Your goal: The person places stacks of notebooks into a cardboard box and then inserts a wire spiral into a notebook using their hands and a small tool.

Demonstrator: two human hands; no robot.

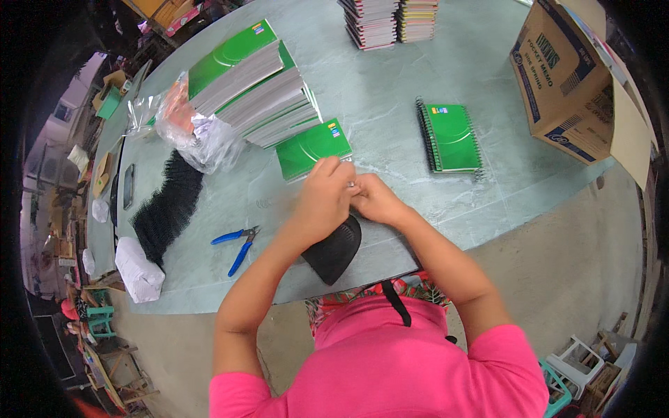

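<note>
Table (390, 90) carrying an open cardboard box (564, 76), well right of the stack of green-covered notebooks (254, 76). Black spiral coils (167, 205) lie left of this stack; a spiral-bound green notebook (451, 138), right; a loose green notebook (313, 148), at its near end. Nearer the person than the stack: a black pointed piece (336, 252); left hand (323, 197) and right hand (377, 200) meeting, fingers pinched together, anything between them hidden; blue-handled cutters (240, 242).
</note>
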